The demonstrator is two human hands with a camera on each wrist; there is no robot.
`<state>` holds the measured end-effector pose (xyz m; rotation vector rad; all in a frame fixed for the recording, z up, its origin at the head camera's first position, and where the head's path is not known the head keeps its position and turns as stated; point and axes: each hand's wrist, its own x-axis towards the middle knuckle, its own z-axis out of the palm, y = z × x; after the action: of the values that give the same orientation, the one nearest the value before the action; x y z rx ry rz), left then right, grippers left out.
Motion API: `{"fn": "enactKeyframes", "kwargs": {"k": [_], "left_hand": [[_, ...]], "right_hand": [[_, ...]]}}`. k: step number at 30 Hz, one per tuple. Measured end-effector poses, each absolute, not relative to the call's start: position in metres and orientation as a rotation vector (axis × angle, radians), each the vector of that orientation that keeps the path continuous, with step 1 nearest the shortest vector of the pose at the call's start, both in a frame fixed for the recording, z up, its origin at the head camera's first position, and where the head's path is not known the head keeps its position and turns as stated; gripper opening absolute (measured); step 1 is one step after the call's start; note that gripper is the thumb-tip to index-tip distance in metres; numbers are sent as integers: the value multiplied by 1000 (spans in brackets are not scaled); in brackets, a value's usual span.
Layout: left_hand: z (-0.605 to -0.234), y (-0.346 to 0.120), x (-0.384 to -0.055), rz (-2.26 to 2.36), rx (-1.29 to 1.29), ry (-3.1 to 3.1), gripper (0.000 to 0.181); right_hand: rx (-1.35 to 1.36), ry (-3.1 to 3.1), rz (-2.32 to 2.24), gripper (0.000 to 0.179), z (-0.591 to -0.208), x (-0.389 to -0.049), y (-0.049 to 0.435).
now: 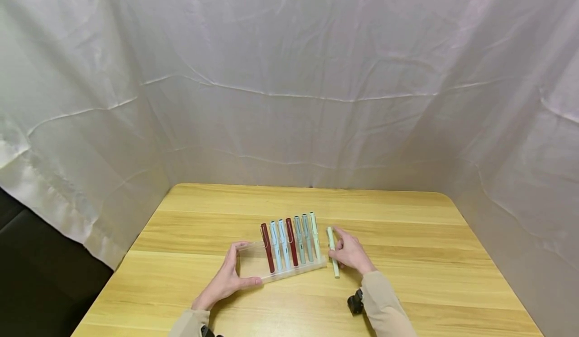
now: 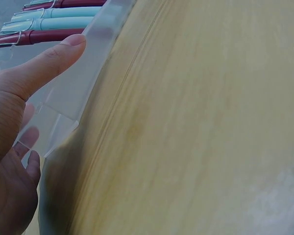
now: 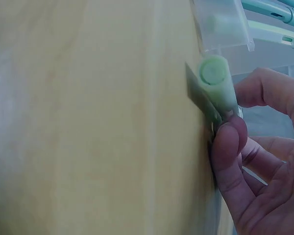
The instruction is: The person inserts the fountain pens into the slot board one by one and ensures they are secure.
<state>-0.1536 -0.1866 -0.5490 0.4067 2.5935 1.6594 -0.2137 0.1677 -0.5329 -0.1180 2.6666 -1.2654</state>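
A clear plastic pen stand (image 1: 253,262) sits slightly angled on the table, bearing a row of clip-capped pens. My left hand (image 1: 226,279) grips its left end, thumb along the front edge and fingers at the back. Dark red, light blue, grey-green and pale green pens fill the stand from its middle to its right end, including a dark red pen (image 1: 267,248) nearest my left hand. Just right of the stand, my right hand (image 1: 352,253) pinches a light green pen (image 3: 218,83) between thumb and fingers. This pen is apart from the row, its end facing the right wrist camera.
The wooden table (image 1: 407,231) has rounded far corners. Pale curtains (image 1: 289,125) hang behind it and at both sides. A dark padded surface (image 1: 36,261) shows at the lower left. Each wrist carries a small black camera, such as the right one (image 1: 355,303).
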Motion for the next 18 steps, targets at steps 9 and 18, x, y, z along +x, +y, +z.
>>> {"fn": "enactKeyframes", "kwargs": {"k": [9,18], "left_hand": [[-550,-187,-154,1650,419,2605,95],[-550,-186,-154,1658,417,2605,95]], "right_hand": [[-124,2628,-1354,84,-532,-212,172],[-131,2462,-1579,83,-529,-207,180]]}}
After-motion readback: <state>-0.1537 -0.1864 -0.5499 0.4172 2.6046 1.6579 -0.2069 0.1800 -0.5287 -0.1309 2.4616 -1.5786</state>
